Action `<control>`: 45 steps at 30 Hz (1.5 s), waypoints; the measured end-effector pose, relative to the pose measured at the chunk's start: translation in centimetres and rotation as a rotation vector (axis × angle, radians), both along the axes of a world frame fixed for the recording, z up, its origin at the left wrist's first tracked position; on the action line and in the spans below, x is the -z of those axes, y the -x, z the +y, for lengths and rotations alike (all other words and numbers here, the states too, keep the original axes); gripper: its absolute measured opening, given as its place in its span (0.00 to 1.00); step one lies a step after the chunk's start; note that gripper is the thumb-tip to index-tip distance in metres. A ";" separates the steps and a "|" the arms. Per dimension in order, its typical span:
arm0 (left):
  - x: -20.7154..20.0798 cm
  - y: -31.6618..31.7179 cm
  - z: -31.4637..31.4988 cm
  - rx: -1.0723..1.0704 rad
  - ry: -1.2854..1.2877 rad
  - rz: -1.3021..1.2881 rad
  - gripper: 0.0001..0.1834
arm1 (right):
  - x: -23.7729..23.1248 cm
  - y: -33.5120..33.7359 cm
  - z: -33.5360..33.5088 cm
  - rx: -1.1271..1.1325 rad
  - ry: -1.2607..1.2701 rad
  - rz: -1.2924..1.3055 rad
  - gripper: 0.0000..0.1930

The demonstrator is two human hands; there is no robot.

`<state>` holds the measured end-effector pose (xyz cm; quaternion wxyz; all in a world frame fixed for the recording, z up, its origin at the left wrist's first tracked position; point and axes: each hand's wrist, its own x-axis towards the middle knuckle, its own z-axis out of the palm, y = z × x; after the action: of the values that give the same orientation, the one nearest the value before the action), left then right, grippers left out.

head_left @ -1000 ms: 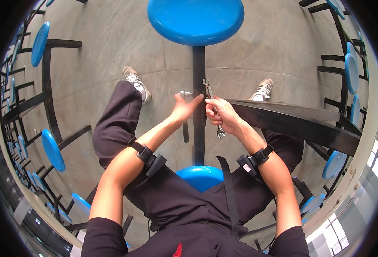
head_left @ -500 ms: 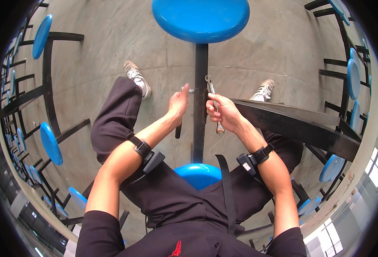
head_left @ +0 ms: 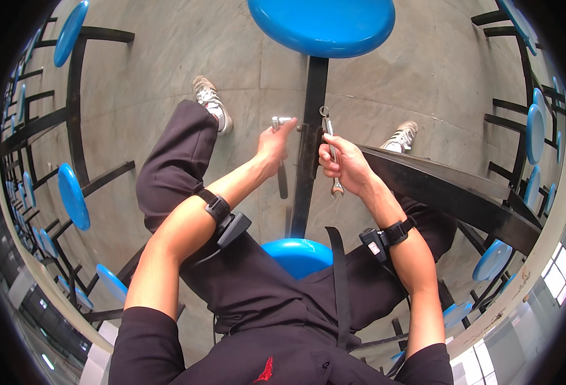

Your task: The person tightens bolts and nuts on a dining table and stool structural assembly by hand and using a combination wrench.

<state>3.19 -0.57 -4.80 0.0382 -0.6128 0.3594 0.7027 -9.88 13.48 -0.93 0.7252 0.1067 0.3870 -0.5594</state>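
Observation:
My left hand [head_left: 272, 149] is closed around a ratchet wrench [head_left: 283, 183] with a bright metal head and a dark handle. The handle hangs below my fist, and the head shows above it, a short gap left of the black metal beam [head_left: 303, 192]. A small bolt [head_left: 300, 128] sticks out of the beam's left side, close to my left fingertips. On the beam's other side, my right hand [head_left: 347, 165] grips a silver combination wrench [head_left: 337, 187] at mid-shaft. Its ring end points up beside the beam; whether it touches anything there I cannot tell.
A round blue seat [head_left: 321, 25] tops the beam's far end, and another blue seat [head_left: 295, 253] is between my thighs. A thick black crossbar [head_left: 449, 192] runs off to the right. Rows of blue stools on black frames [head_left: 74, 109] line both sides.
The ratchet wrench in my left hand has moved away from the beam, and its head has turned into view. My right hand keeps the combination wrench at the beam. The whole view has shifted slightly.

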 end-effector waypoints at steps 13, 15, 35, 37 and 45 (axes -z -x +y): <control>0.4 0.2 -0.1 0.075 -0.045 0.106 0.11 | -2.3 0.4 -1.0 0.067 -0.095 0.138 0.14; 0.4 0.3 0.0 0.080 -0.046 0.130 0.10 | -2.3 0.9 -0.9 0.134 0.008 0.140 0.18; -0.3 0.3 -0.2 0.096 -0.088 0.187 0.08 | -2.2 2.7 -1.6 0.251 0.048 1.435 0.19; -0.3 0.4 0.0 0.099 -0.082 0.179 0.08 | -2.2 2.5 -1.8 0.264 0.075 1.347 0.20; 0.2 0.1 -0.3 0.093 -0.088 0.207 0.08 | -1.8 2.5 -3.0 0.253 0.134 1.168 0.21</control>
<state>3.12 -0.86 -4.96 0.0601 -0.5175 0.3584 0.7747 -12.39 10.53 0.91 0.3255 -0.2190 0.6697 -0.6306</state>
